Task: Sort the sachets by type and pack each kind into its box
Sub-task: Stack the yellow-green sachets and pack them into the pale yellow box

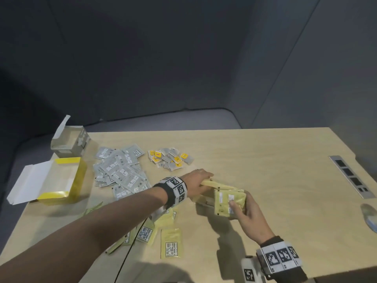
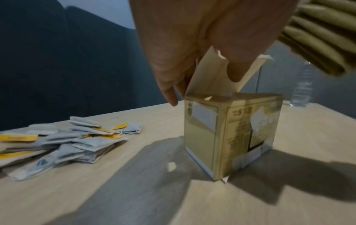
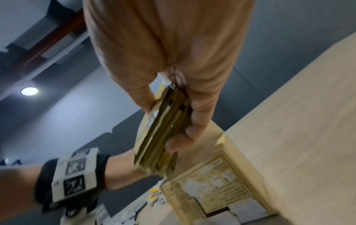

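Note:
A pale yellow box (image 1: 204,199) (image 2: 231,134) (image 3: 221,190) stands upright at mid-table. My left hand (image 1: 206,177) (image 2: 202,89) pinches its raised lid flap (image 2: 210,76), thumb in front and fingers behind. Just right of the box, my right hand (image 1: 237,208) (image 3: 165,126) grips a thick stack of pale yellow sachets (image 1: 228,201) (image 3: 154,144) (image 2: 318,30) on edge above the box's opening. More pale yellow sachets (image 1: 170,243) lie loose near the front edge, partly under my left forearm.
An open grey box (image 1: 69,144) and an open bright yellow box (image 1: 61,180) sit at the left. Beside them lie a pile of grey sachets (image 1: 120,172) and a heap of tea bags with yellow tags (image 1: 171,158) (image 2: 77,141). A water bottle (image 1: 369,217) stands at the right edge.

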The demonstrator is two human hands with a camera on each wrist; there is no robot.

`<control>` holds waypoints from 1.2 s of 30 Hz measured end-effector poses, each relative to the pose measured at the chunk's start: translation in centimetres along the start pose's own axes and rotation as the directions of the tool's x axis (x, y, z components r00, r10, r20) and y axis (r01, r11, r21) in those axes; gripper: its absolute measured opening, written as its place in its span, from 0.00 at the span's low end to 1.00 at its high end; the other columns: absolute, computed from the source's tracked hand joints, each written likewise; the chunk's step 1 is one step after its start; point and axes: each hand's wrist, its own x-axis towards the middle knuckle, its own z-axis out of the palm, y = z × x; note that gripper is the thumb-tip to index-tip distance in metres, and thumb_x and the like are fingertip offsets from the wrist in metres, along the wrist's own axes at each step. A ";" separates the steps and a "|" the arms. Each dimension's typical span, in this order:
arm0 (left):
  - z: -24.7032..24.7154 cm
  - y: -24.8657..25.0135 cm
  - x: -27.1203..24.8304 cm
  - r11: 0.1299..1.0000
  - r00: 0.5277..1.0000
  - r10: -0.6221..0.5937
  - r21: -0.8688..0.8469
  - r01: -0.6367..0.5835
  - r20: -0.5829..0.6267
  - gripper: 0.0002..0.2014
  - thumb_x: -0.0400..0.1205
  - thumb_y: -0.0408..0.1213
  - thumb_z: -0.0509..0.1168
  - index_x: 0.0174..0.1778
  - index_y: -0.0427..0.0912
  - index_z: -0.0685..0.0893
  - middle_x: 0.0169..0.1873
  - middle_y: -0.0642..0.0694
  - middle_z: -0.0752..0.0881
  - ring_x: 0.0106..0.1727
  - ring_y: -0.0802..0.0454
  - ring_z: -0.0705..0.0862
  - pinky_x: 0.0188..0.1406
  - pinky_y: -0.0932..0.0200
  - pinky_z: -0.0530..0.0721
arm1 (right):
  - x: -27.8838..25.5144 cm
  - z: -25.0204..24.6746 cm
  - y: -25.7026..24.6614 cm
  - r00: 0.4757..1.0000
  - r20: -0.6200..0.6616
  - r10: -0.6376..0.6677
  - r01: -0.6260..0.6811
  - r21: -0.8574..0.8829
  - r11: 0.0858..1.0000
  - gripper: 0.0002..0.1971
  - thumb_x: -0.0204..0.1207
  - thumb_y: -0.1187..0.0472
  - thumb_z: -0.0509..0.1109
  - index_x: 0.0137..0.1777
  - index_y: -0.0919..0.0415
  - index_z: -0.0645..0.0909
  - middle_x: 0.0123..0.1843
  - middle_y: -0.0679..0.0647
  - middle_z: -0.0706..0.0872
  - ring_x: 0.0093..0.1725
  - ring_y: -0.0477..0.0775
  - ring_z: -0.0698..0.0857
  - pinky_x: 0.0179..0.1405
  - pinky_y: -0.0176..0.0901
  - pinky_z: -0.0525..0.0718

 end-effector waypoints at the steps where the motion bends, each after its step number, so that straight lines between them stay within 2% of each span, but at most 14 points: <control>1: -0.1 0.0 0.1 1.000 1.000 -0.016 -0.019 0.015 -0.009 0.26 0.83 0.46 0.62 0.78 0.45 0.69 0.71 0.41 0.75 0.73 0.44 0.72 0.73 0.51 0.70 | 0.0 0.3 -0.1 1.000 0.024 -0.013 0.014 -0.036 0.999 0.13 0.79 0.63 0.67 0.63 0.58 0.73 0.53 0.49 0.86 0.53 0.46 0.86 0.54 0.48 0.86; 6: -0.2 0.8 -0.3 0.995 0.992 -0.027 -0.100 0.014 -0.126 0.15 0.83 0.35 0.60 0.66 0.40 0.81 0.56 0.38 0.86 0.58 0.41 0.82 0.57 0.55 0.77 | 1.5 2.3 -1.3 0.974 -0.141 -0.175 0.141 -0.222 0.965 0.14 0.80 0.66 0.65 0.63 0.63 0.70 0.48 0.48 0.84 0.45 0.41 0.84 0.39 0.23 0.78; 9: 0.1 0.9 -0.7 0.981 0.973 -0.119 -0.175 0.084 -0.198 0.14 0.86 0.37 0.60 0.64 0.38 0.82 0.47 0.34 0.88 0.52 0.38 0.85 0.43 0.61 0.75 | 2.9 3.4 -1.2 0.964 -0.150 -0.221 0.162 -0.330 0.930 0.12 0.80 0.66 0.64 0.62 0.64 0.70 0.53 0.54 0.83 0.51 0.52 0.83 0.47 0.35 0.77; 12: 0.3 0.9 -1.2 0.966 0.957 -0.178 -0.225 0.126 -0.229 0.15 0.86 0.38 0.59 0.66 0.38 0.81 0.49 0.34 0.88 0.54 0.39 0.85 0.36 0.67 0.68 | 4.0 4.3 -0.5 0.988 -0.030 -0.154 0.118 -0.507 0.854 0.15 0.80 0.65 0.63 0.65 0.66 0.70 0.58 0.58 0.81 0.59 0.59 0.81 0.55 0.46 0.79; 16: 0.5 1.3 -1.9 0.956 0.946 -0.217 -0.248 0.155 -0.242 0.17 0.87 0.39 0.58 0.71 0.41 0.78 0.53 0.36 0.88 0.57 0.41 0.84 0.35 0.70 0.66 | 4.7 5.8 -0.8 0.990 0.110 0.085 0.044 -0.828 0.558 0.15 0.82 0.64 0.57 0.67 0.64 0.67 0.60 0.61 0.81 0.57 0.63 0.83 0.43 0.47 0.76; 18: 0.7 1.8 -2.1 0.955 0.942 -0.232 -0.242 0.173 -0.244 0.17 0.87 0.40 0.58 0.71 0.43 0.78 0.55 0.37 0.88 0.59 0.42 0.84 0.36 0.69 0.66 | 5.3 6.3 -1.1 0.981 0.102 0.165 0.005 -0.865 0.501 0.14 0.81 0.66 0.57 0.65 0.64 0.69 0.59 0.62 0.83 0.57 0.62 0.84 0.45 0.48 0.79; 21: 1.1 2.1 -2.3 0.944 0.930 -0.279 -0.244 0.221 -0.239 0.16 0.86 0.42 0.58 0.68 0.42 0.80 0.54 0.38 0.88 0.58 0.42 0.83 0.37 0.65 0.67 | 6.4 5.9 -2.1 0.963 0.123 0.240 -0.044 -0.806 0.590 0.11 0.78 0.62 0.65 0.58 0.64 0.75 0.55 0.60 0.85 0.57 0.62 0.84 0.48 0.44 0.80; 24: 1.6 1.6 -2.6 0.913 0.916 -0.352 -0.289 0.289 -0.194 0.17 0.85 0.46 0.59 0.65 0.41 0.82 0.55 0.40 0.87 0.60 0.42 0.83 0.46 0.59 0.73 | 7.1 3.8 -3.2 0.926 0.241 0.290 -0.058 -0.669 0.741 0.09 0.77 0.50 0.68 0.45 0.55 0.78 0.41 0.48 0.80 0.47 0.55 0.80 0.33 0.34 0.74; 26: 1.8 1.2 -2.8 0.894 0.911 -0.401 -0.256 0.367 -0.093 0.20 0.86 0.51 0.56 0.63 0.40 0.82 0.56 0.41 0.87 0.59 0.42 0.83 0.45 0.59 0.72 | 7.3 2.6 -3.2 0.896 0.264 0.357 -0.159 -0.561 0.813 0.15 0.78 0.45 0.66 0.44 0.58 0.79 0.39 0.51 0.80 0.41 0.54 0.82 0.28 0.37 0.78; 28: 2.1 0.8 -2.9 0.870 0.905 -0.426 -0.262 0.417 0.026 0.20 0.85 0.55 0.55 0.56 0.44 0.82 0.52 0.41 0.88 0.54 0.44 0.85 0.41 0.61 0.73 | 7.4 2.3 -2.4 0.889 0.239 0.392 -0.206 -0.556 0.805 0.16 0.78 0.48 0.66 0.37 0.60 0.78 0.37 0.54 0.81 0.35 0.52 0.85 0.27 0.40 0.83; 30: 2.6 0.8 -2.8 0.847 0.892 -0.443 -0.284 0.450 0.093 0.16 0.84 0.55 0.56 0.47 0.46 0.80 0.42 0.43 0.85 0.41 0.49 0.84 0.31 0.64 0.71 | 7.2 2.7 -1.5 0.897 0.202 0.393 -0.190 -0.626 0.756 0.16 0.76 0.50 0.70 0.31 0.57 0.76 0.32 0.51 0.80 0.31 0.49 0.82 0.24 0.35 0.78; 32: 3.0 0.7 -2.5 0.820 0.882 -0.456 -0.327 0.469 0.121 0.17 0.83 0.54 0.59 0.41 0.43 0.80 0.36 0.44 0.81 0.35 0.49 0.79 0.31 0.63 0.71 | 7.0 3.3 -0.7 0.890 0.207 0.407 -0.197 -0.629 0.752 0.14 0.73 0.50 0.74 0.34 0.58 0.79 0.33 0.50 0.82 0.36 0.51 0.82 0.29 0.35 0.75; 34: 3.1 0.8 -2.0 0.793 0.874 -0.468 -0.375 0.480 0.128 0.15 0.82 0.51 0.62 0.39 0.42 0.80 0.35 0.44 0.79 0.35 0.49 0.75 0.29 0.62 0.71 | 7.0 3.7 -0.1 0.888 0.216 0.407 -0.227 -0.564 0.794 0.11 0.73 0.53 0.74 0.48 0.61 0.84 0.44 0.52 0.86 0.46 0.52 0.84 0.35 0.34 0.76; 36: 3.3 1.1 -1.4 0.748 0.872 -0.479 -0.473 0.464 0.099 0.15 0.82 0.51 0.63 0.38 0.42 0.80 0.34 0.43 0.78 0.33 0.49 0.75 0.21 0.68 0.69 | 7.3 3.6 0.1 0.901 0.188 0.390 -0.244 -0.524 0.816 0.14 0.76 0.57 0.72 0.59 0.62 0.82 0.54 0.54 0.87 0.55 0.54 0.84 0.44 0.35 0.76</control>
